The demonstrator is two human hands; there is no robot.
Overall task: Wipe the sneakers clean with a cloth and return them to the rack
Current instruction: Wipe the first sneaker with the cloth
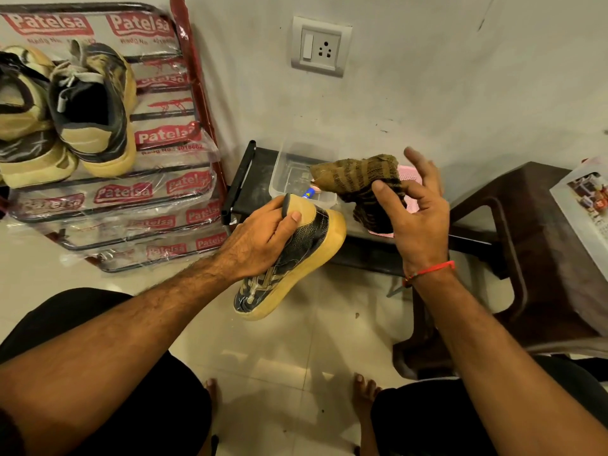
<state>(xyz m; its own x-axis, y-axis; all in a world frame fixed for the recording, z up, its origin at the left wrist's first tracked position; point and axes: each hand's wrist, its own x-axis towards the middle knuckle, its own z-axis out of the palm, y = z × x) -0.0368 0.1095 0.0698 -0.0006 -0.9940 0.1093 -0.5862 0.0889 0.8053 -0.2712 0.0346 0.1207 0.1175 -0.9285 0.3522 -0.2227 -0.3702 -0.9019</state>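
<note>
**Hidden and cut off**

The left hand (263, 238) covers the collar of the black-and-tan sneaker (296, 258). Beyond it, the cloth hides part of the clear plastic tub (289, 172). Far left, a worn tan shoe (19, 126) runs off frame.

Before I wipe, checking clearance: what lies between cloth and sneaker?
Nothing; head view shows a bare gap between cloth and sneaker, the clear tub behind.

Setting: I read this as a room in a home.
Floor: glossy pale tiles (269, 363).
Wall: painted plaster carrying a domestic switch-and-socket plate (320, 46).
Furnishing: metal shoe rack (197, 103) in printed plastic wrap; brown plastic stool (533, 225).
Occupant: barefoot.
</note>
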